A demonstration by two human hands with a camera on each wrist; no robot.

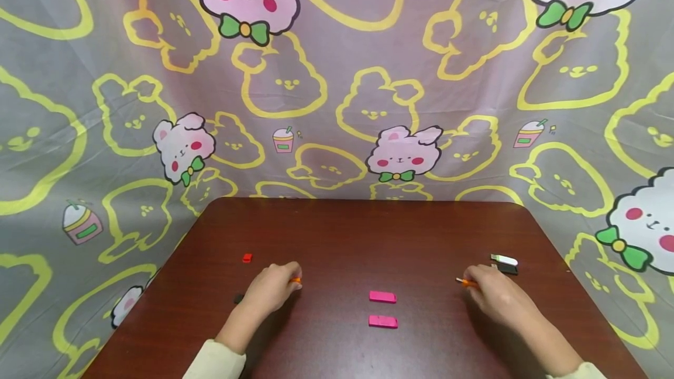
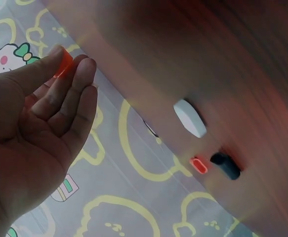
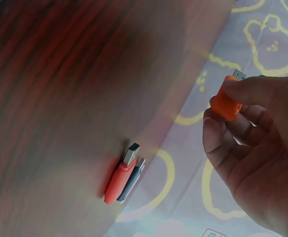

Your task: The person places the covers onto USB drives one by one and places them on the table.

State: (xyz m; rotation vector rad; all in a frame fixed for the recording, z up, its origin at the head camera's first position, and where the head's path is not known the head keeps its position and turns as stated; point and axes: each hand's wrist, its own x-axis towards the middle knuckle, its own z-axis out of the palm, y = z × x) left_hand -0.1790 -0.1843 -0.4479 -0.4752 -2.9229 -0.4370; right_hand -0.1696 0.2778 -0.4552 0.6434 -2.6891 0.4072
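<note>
A: Head view has your left hand (image 1: 271,288) resting low on the bench (image 1: 342,233), thumb and fingers pinching a small orange cap (image 1: 296,280).

B: And the left wrist view agrees? What lies near it?

A: Yes, you pinch the orange cap (image 2: 63,62) at your fingertips, with the palm facing the camera. A small red piece (image 1: 247,258) lies on the bench just beyond your left hand, and something dark (image 1: 239,298) sits beside your wrist.

B: What about your right hand?

A: Your right hand (image 1: 497,296) grips an orange USB stick (image 1: 466,282), fingers curled round its body. In the right wrist view the orange USB stick (image 3: 226,102) shows its metal plug poking out past your thumb.

B: Anything else on the bench?

A: Two pink bars (image 1: 382,296) lie between your hands, one behind the other. A white stick (image 1: 504,259) and a black one (image 1: 508,269) lie touching, just beyond your right hand.
</note>
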